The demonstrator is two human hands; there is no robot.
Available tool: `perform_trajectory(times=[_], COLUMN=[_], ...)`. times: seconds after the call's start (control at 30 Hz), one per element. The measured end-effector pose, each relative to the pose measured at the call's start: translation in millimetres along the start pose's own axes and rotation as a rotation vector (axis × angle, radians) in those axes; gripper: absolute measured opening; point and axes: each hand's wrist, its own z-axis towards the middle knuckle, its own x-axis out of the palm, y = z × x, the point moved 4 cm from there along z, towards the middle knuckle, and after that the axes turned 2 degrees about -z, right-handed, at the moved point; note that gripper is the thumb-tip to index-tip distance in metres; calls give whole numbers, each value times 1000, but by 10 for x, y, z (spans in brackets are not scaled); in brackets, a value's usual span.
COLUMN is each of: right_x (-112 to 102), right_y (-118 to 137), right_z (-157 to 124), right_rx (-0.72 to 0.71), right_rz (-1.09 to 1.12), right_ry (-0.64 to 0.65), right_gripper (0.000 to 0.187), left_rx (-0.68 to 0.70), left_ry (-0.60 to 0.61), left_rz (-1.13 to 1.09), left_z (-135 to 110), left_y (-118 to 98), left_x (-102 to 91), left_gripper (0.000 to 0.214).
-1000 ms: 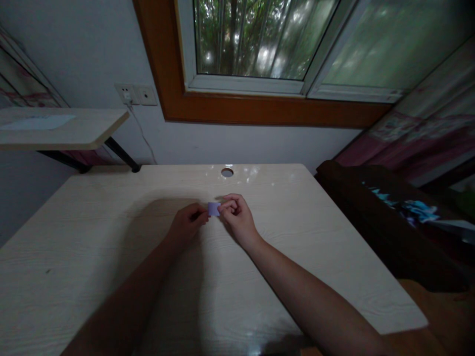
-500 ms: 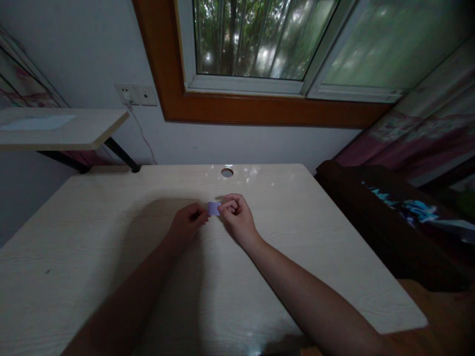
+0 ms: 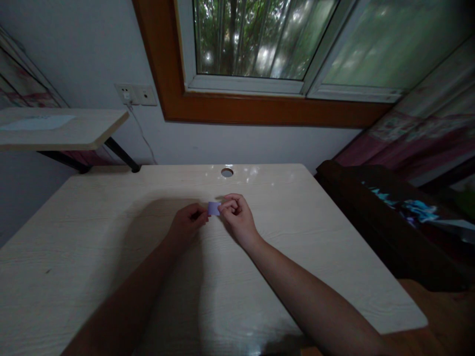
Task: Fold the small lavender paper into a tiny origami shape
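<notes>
Between my two hands is a small purple piece of paper (image 3: 213,208), roughly square, just above or on the pale wooden desk (image 3: 297,237); its exact height is hard to judge. The fingertips of my left hand (image 3: 188,220) pinch its left edge. My right hand (image 3: 239,217) grips the right edge between thumb and index finger, the other fingers curled. Parts of the paper's edges are hidden under my fingers. A shadow of my left arm falls across the desk.
A round cable hole (image 3: 227,172) lies near the desk's back edge. On the left, a raised shelf (image 3: 100,129) on black legs holds a sheet of paper (image 3: 37,122). A cable (image 3: 143,133) hangs from the wall socket (image 3: 126,94). Dark furniture (image 3: 356,198) stands right of the desk.
</notes>
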Motion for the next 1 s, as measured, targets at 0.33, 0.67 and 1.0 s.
perform_trajectory(times=[0.33, 0.67, 1.0], right_x=[-6, 0, -4], right_y=[-20, 2, -12], right_z=[8, 4, 6], right_rx=[-2, 7, 3], right_rz=[7, -7, 3], right_ry=[1, -7, -1], right_gripper=[32, 33, 33], left_rx=[7, -8, 2], left_ry=[-3, -10, -4], left_rz=[-6, -5, -16], left_z=[7, 2, -6], left_y=[37, 15, 5], left_x=[2, -1, 2], left_gripper=[19, 18, 19])
